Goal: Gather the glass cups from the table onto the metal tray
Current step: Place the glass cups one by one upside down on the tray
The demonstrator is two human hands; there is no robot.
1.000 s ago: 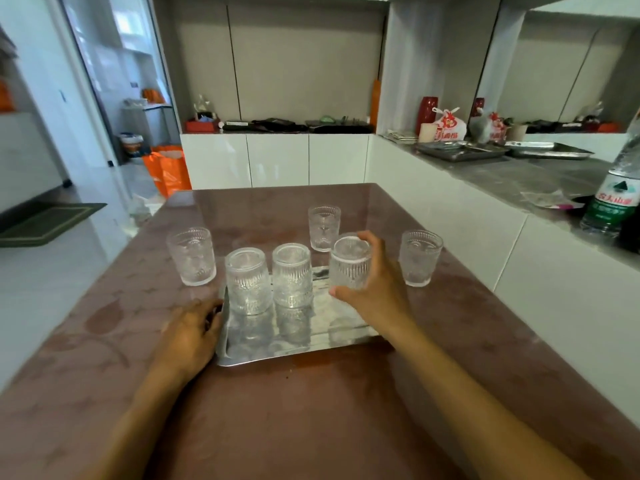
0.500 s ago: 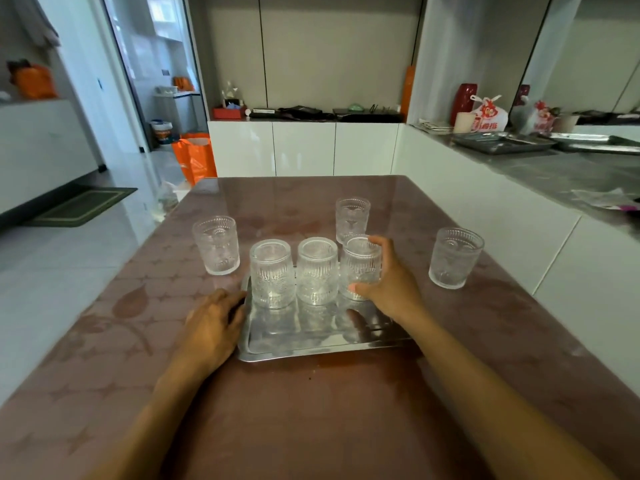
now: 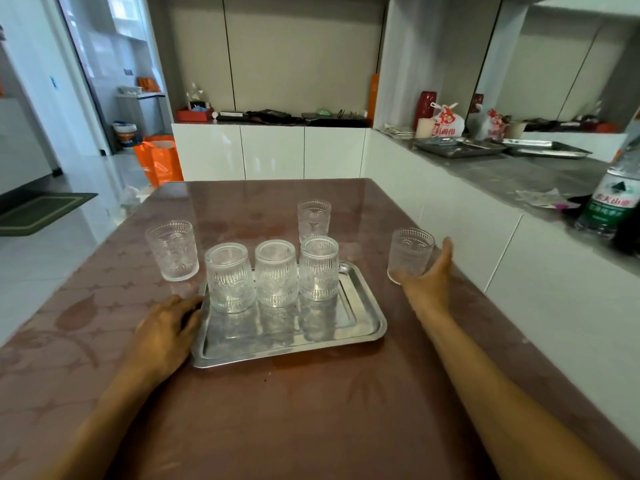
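A person's two bare hands work at a reddish-brown bench (image 3: pixel 311 410) in a kitchen, where a metal tray (image 3: pixel 363 327) carries three glass cups in a row along its far edge: the left cup (image 3: pixel 228 282), the middle cup (image 3: pixel 276 273) and the right cup (image 3: pixel 318 268), standing close together. Three more cups stand on the bench off the tray: one (image 3: pixel 172 250) just beyond the tray's far left corner, one (image 3: pixel 313 220) directly behind the right cup, and one (image 3: pixel 409 255) well to the tray's right. The right hand (image 3: pixel 429 277) is spread open beside that last cup, thumb low at its base and fingers raised along its right side, gripping nothing; whether skin touches glass cannot be told. The left hand (image 3: pixel 166 336) lies flat on the bench, fingers relaxed and resting against the tray's left rim, holding nothing. A green-labelled plastic bottle (image 3: pixel 613 199) stands on the grey counter at right, near two metal trays (image 3: pixel 502 148) farther back. An orange bag (image 3: pixel 159 161) sits on the floor beyond the bench.
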